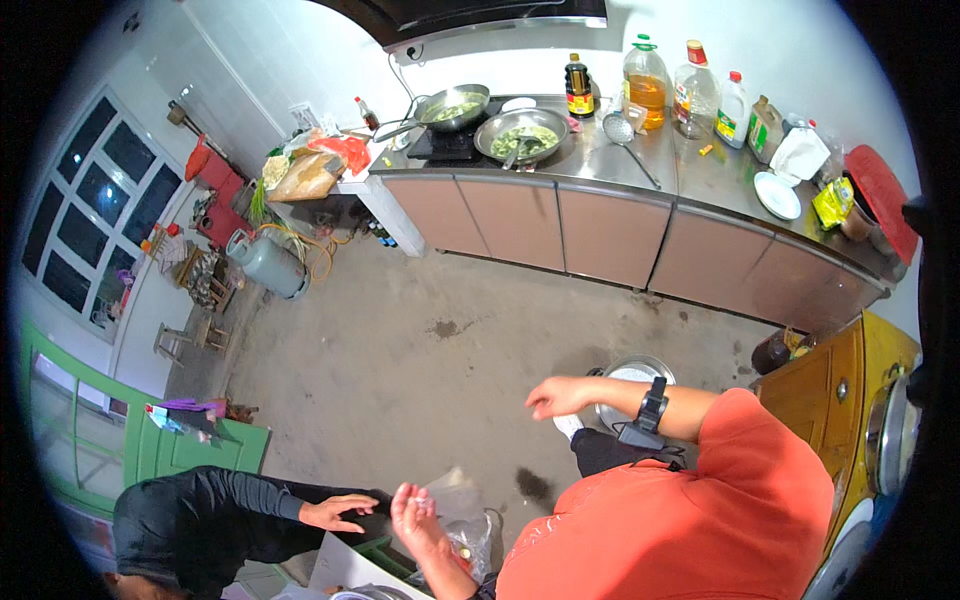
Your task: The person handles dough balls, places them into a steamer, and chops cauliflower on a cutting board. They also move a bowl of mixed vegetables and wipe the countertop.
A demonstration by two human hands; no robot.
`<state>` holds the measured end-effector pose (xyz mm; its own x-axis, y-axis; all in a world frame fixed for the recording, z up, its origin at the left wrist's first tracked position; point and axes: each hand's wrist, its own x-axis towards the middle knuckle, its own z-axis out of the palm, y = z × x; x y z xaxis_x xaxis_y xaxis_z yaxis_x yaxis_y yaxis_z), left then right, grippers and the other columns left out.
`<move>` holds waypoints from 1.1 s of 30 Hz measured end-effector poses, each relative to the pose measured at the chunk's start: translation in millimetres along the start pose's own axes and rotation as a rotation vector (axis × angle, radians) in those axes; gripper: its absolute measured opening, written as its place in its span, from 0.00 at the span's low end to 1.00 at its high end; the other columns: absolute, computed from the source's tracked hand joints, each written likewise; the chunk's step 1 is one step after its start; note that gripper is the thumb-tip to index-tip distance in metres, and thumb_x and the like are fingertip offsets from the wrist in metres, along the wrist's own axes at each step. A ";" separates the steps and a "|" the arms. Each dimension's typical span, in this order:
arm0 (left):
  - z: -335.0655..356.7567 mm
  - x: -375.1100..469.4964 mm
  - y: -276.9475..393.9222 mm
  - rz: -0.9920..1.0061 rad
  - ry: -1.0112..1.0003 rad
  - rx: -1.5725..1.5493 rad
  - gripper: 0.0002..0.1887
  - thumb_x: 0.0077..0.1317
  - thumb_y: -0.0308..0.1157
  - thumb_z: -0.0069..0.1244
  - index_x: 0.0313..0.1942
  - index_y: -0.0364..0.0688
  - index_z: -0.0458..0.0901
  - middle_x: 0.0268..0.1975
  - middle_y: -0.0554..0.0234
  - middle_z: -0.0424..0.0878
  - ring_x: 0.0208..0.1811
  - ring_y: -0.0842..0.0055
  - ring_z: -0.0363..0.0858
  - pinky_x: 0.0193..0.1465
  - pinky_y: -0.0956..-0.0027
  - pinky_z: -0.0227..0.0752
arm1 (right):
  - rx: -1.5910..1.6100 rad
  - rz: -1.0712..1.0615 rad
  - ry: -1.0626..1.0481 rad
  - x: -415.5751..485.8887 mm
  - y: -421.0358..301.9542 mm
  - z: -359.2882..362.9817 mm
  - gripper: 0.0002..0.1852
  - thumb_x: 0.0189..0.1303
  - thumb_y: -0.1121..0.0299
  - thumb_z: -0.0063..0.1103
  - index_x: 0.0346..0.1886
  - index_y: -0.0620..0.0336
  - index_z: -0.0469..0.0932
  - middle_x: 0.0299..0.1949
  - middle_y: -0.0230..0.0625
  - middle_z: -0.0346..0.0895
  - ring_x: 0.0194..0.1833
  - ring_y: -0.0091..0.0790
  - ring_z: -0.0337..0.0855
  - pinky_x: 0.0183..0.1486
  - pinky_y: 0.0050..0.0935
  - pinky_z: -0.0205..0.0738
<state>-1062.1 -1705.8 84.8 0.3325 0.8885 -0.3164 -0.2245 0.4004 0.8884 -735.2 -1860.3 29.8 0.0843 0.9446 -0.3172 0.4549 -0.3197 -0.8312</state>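
Note:
My right hand (559, 397), loosely curled and with nothing visible in it, hangs over the floor beside a round metal basin (643, 367). A dark band and a small box are strapped to that forearm. My left hand (420, 525) is raised at the bottom centre, fingers bent, with something whitish at the fingertips, too small to make out. Next to it is a clear plastic bag (480, 536) with small things inside. Another person (225, 517) in dark clothes leans in at the lower left, one hand (341, 512) reaching towards my left hand without touching it.
Along the far counter (607, 165) stand two pans (544, 120) of green food, a skimmer (619, 129) and several bottles. A gas cylinder (270, 262) stands on the concrete floor at left. A green door (202, 450) is at lower left; a yellow wooden cabinet (817, 390) is at right.

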 end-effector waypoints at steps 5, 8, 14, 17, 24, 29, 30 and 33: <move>4.8 51.3 33.9 0.089 0.151 0.045 0.18 0.61 0.31 0.52 0.52 0.40 0.74 0.44 0.63 0.77 0.40 0.79 0.75 0.39 0.75 0.67 | 0.190 0.267 0.261 29.3 76.9 -93.8 0.23 0.58 0.62 0.60 0.53 0.67 0.75 0.43 0.41 0.82 0.45 0.34 0.81 0.51 0.30 0.74; 18.7 88.1 42.5 0.168 0.242 0.032 0.13 0.62 0.32 0.51 0.46 0.39 0.76 0.36 0.63 0.79 0.35 0.76 0.75 0.37 0.72 0.68 | 0.262 0.288 0.352 51.2 105.3 -147.7 0.18 0.57 0.59 0.61 0.44 0.63 0.79 0.37 0.38 0.82 0.39 0.31 0.81 0.41 0.33 0.76; 42.5 133.5 60.5 0.300 0.434 0.216 0.14 0.61 0.26 0.48 0.47 0.33 0.77 0.39 0.55 0.79 0.37 0.72 0.75 0.39 0.71 0.69 | 0.536 0.401 0.447 110.8 125.5 -231.8 0.09 0.61 0.64 0.57 0.41 0.57 0.77 0.32 0.26 0.79 0.30 0.19 0.77 0.27 0.23 0.72; 52.4 150.0 76.8 0.243 0.583 0.275 0.20 0.62 0.27 0.46 0.56 0.34 0.73 0.51 0.49 0.75 0.45 0.64 0.74 0.45 0.63 0.71 | 0.619 0.387 0.526 142.0 125.6 -261.1 0.08 0.62 0.65 0.56 0.40 0.57 0.76 0.32 0.27 0.79 0.29 0.19 0.77 0.26 0.22 0.73; 56.9 223.3 72.0 0.409 0.571 0.359 0.21 0.59 0.28 0.54 0.53 0.34 0.74 0.49 0.52 0.75 0.43 0.67 0.72 0.45 0.67 0.70 | 1.034 0.397 0.780 181.2 140.7 -327.7 0.10 0.64 0.64 0.54 0.45 0.56 0.72 0.33 0.33 0.79 0.31 0.27 0.81 0.30 0.31 0.79; 86.2 269.8 22.2 0.156 0.481 0.262 0.14 0.59 0.24 0.52 0.47 0.42 0.75 0.43 0.69 0.76 0.40 0.82 0.74 0.34 0.79 0.65 | 1.318 0.422 1.018 201.8 185.1 -394.2 0.17 0.65 0.60 0.51 0.52 0.59 0.70 0.39 0.40 0.77 0.34 0.34 0.80 0.32 0.36 0.79; 95.4 273.0 14.8 0.127 0.437 0.240 0.14 0.60 0.26 0.52 0.47 0.42 0.75 0.44 0.70 0.76 0.40 0.82 0.74 0.37 0.76 0.66 | 1.335 0.370 1.053 204.6 196.9 -406.5 0.18 0.65 0.59 0.52 0.52 0.59 0.69 0.40 0.40 0.76 0.35 0.34 0.80 0.33 0.37 0.79; 127.1 284.2 3.8 0.015 0.420 0.240 0.13 0.62 0.27 0.50 0.48 0.43 0.74 0.44 0.69 0.76 0.40 0.80 0.74 0.40 0.70 0.67 | 1.379 0.328 1.171 214.6 229.5 -445.0 0.21 0.63 0.57 0.55 0.53 0.61 0.68 0.41 0.41 0.74 0.36 0.36 0.78 0.36 0.38 0.78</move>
<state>-852.0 -1480.3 40.5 -0.0790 0.9274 -0.3656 0.0076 0.3673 0.9301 -218.2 -1697.9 -25.9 0.7851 0.2073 -0.5836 -0.6194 0.2643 -0.7393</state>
